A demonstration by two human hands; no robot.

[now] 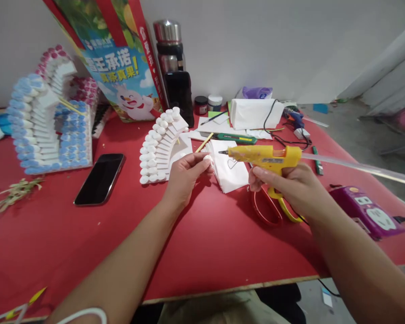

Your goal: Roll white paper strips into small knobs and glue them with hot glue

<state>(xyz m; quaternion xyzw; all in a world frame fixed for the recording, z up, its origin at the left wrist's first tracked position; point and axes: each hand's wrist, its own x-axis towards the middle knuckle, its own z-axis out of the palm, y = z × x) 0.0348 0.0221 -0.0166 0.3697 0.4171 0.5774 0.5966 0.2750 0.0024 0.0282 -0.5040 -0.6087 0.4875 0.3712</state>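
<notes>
My right hand (292,182) is wrapped round a yellow hot glue gun (259,154), its metal tip pointing left and a clear glue stick (357,166) running out behind it. Between thumb and fingertips, my left hand (188,174) pinches a small white rounded piece (208,158), just left of the glue gun's tip and apart from it. Behind that hand stands a white stepped, curved model (162,150) edged with rows of white rounded pieces. A stack of white paper (227,173) lies under and beyond the glue tip. Red-and-yellow-handled scissors (266,207) rest below my right hand.
On the left are a blue-and-white model (76,139), a phone (99,179) and dried stems (15,195). Behind stand a colourful bag (128,67), a steel flask (168,33) and an upright black phone (178,94). A green cutter (236,138) and purple power socket (367,211) lie rightward.
</notes>
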